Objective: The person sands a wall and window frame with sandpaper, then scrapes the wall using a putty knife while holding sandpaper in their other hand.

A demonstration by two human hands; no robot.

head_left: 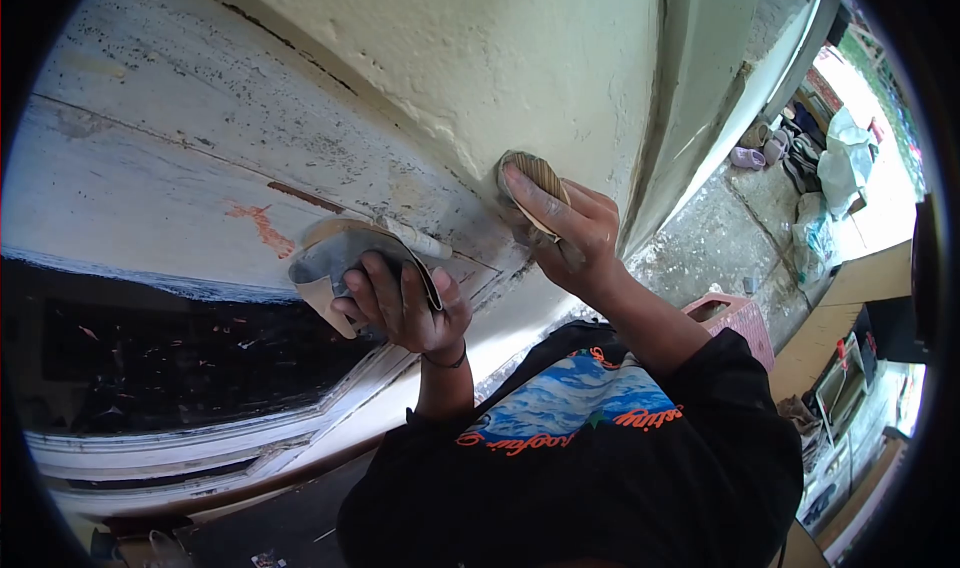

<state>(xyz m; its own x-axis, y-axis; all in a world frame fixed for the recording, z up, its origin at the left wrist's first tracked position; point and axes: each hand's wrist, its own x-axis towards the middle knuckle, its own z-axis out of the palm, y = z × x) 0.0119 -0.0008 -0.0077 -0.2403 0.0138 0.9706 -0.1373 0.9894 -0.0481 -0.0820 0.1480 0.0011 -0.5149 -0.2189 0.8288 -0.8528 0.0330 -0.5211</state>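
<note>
Right hand [565, 230] pinching sandpaper [533, 176] flat on wall [520, 58]; left hand [400, 298] gripping folded sheet [345, 258] on ledge [200, 178]. Best with even pressure, short strokes (paint flaky).

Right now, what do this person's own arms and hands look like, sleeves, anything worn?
Both hands are bare, no gloves. The left hand has a thin dark band around its wrist. The right hand wears nothing at the wrist, and dust smudges its fingers. Black sleeves are pushed up the forearms, part of a black shirt with a blue wave print and orange lettering.
</note>
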